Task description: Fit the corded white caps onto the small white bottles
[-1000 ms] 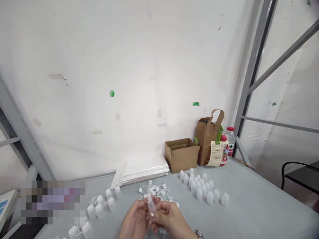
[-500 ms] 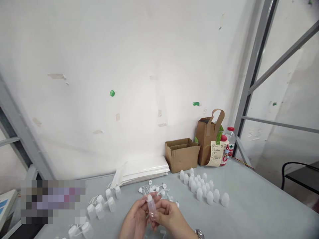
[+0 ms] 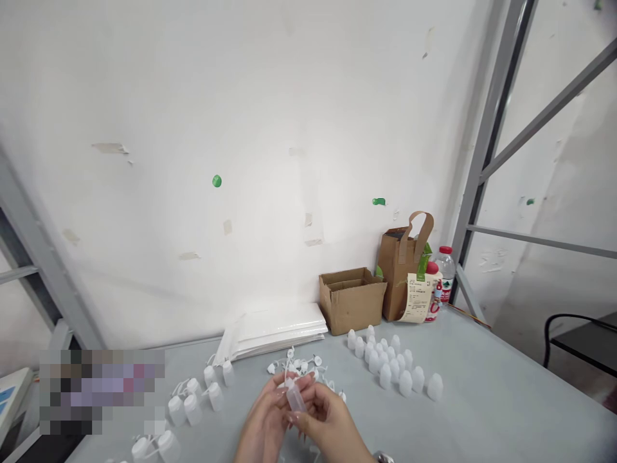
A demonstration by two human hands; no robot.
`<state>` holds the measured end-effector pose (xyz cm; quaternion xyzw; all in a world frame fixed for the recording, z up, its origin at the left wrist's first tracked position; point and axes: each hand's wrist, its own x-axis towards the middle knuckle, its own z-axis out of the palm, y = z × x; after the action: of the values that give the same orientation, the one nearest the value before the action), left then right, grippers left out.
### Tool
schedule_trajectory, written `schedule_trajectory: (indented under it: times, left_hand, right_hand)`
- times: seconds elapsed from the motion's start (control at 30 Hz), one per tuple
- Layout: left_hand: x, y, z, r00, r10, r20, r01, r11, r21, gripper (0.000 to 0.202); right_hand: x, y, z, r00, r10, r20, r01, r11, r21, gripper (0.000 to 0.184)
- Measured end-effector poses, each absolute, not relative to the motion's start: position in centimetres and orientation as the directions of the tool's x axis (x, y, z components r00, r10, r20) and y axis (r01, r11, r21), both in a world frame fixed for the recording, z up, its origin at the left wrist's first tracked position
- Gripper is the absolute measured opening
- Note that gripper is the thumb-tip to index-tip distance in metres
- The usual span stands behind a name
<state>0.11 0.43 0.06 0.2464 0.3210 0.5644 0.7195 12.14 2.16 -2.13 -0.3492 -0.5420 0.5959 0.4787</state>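
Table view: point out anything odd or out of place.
The white tethered caps lie in a tangled heap, unlike the white plastic bottles standing in a tight group to their right. A pixelated patch also hides part of the view at lower left.

Both hands sit low in front of the person, close together, each grip closed. The left hand (image 3: 263, 411) tilts inward, its fingers (image 3: 279, 384) curled up and toward the right. The right hand (image 3: 328, 419) reaches in from the lower right, fingers bent toward the left, its wrist (image 3: 361, 447) running off the bottom edge.
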Motion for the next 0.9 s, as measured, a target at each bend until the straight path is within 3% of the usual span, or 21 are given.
schedule_trajectory:
  times: [0.17,0.3,0.4,0.6,0.9]
  left_hand:
    - [0.1,0.5,-0.3,0.205,0.959,-0.194,-0.695,0.282,0.662,0.025]
    - [0.1,0.6,-0.6,0.231,0.955,-0.185,-0.697,0.295,0.654,0.032]
    - [0.1,0.6,-0.7,0.231,0.958,-0.169,-0.703,0.285,0.652,0.031]
    - [0.0,0.7,-1.0,0.229,0.955,-0.189,-0.700,0.296,0.650,0.026]
    - [0.1,0.9,-1.3,0.197,0.957,-0.213,-0.669,0.290,0.684,0.026]
  right_hand:
    - [13.1,1.8,-2.3,-0.231,0.937,0.263,0.141,0.300,-0.943,0.013]
    - [13.6,1.8,-3.0,-0.200,0.863,0.463,0.367,0.504,-0.781,0.007]
    - [13.7,1.9,-3.5,-0.218,0.820,0.530,0.456,0.565,-0.687,0.008]
    - [13.7,1.9,-3.3,-0.247,0.805,0.540,0.484,0.585,-0.651,0.005]
    - [13.4,1.5,-2.1,-0.281,0.916,0.286,0.330,0.372,-0.868,0.004]
